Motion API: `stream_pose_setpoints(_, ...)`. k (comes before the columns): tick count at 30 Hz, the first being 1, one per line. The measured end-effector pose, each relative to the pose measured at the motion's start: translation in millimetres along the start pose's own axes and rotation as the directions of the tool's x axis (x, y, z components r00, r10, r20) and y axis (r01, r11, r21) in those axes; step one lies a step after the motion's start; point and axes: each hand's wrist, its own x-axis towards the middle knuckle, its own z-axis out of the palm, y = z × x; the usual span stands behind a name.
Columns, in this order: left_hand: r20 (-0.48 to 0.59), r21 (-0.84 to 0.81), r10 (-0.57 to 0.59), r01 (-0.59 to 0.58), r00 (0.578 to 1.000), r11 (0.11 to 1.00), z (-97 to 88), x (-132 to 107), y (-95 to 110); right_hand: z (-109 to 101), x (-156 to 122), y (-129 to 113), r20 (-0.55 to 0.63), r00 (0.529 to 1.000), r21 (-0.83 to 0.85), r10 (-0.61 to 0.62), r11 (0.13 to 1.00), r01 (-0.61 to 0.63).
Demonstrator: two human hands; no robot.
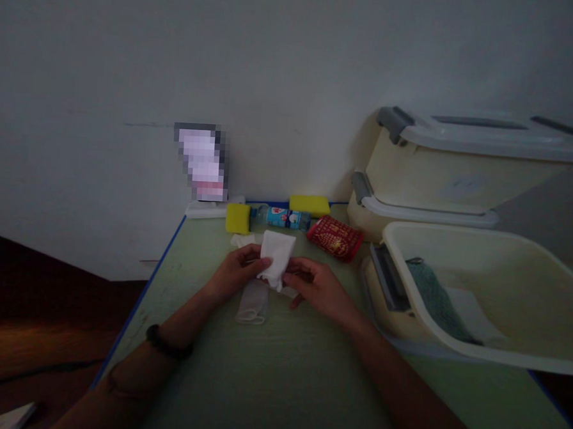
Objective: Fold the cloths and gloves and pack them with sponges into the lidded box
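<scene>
Both my hands hold a small white cloth point(277, 255) just above the green table point(278, 368). My left hand point(238, 273) pinches its left edge with fingers closed. My right hand point(316, 286) grips the lower right part, fingers curled. Beneath my hands lies a thin translucent piece point(253, 302), flat on the table. A black band sits on my left wrist point(164, 342).
At the table's far edge lie two yellow sponges point(238, 218), a small bottle point(281, 217) on its side and a red packet point(336, 237). Cream plastic bins point(479, 288) stand at the right, the nearest holding a green cloth point(436, 299). A white wall rises behind.
</scene>
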Motion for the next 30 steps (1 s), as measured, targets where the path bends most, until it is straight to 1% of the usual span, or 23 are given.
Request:
stream_pose_setpoints(3, -0.001, -0.006, 0.012, -0.012, 1.0, 1.0, -0.2, 0, -1, -1, 0, 1, -0.04, 0.999, -0.038, -0.017, 0.999, 0.015)
stream_pose_setpoints(5, 0.008, -0.003, 0.015, -0.015, 1.0, 1.0, 0.0, 0, -2, -1, 0, 1, -0.043, 0.999, -0.036, -0.019, 0.999, 0.017)
stream_pose_setpoints(9, 0.061, 0.002, 0.018, -0.018, 0.998, 1.0, 0.8, -1, -1, 1, 1, 3, -0.059, 0.998, -0.002, 0.001, 1.0, -0.001)
stream_pose_setpoints(14, 0.117, -0.014, 0.024, -0.023, 0.993, 1.0, 2.3, -1, 0, 7, 2, 5, -0.141, 0.989, 0.073, 0.035, 0.997, -0.025)
stream_pose_setpoints(17, 0.15, -0.041, 0.035, -0.029, 0.988, 0.999, 2.9, 0, -2, 10, 2, 8, -0.179, 0.984, 0.083, 0.015, 0.997, -0.001)
stream_pose_setpoints(21, 0.126, -0.037, 0.017, -0.012, 0.992, 0.999, 2.5, 1, -3, 10, 2, 9, -0.147, 0.989, 0.065, -0.024, 0.997, 0.034)
stream_pose_setpoints(25, 0.069, 0.004, 0.008, -0.008, 0.998, 1.0, 2.3, 1, -1, 8, 1, 5, -0.101, 0.995, 0.053, -0.002, 0.999, 0.008)
stream_pose_setpoints(28, 0.063, 0.009, -0.003, 0.003, 0.998, 1.0, 2.5, 0, 1, 8, 0, 3, -0.082, 0.997, -0.008, 0.004, 1.0, -0.004)
stream_pose_setpoints(30, 0.072, 0.007, -0.035, 0.034, 0.997, 0.999, 2.6, -1, 2, 8, 0, 4, -0.086, 0.996, -0.031, -0.002, 1.0, -0.001)
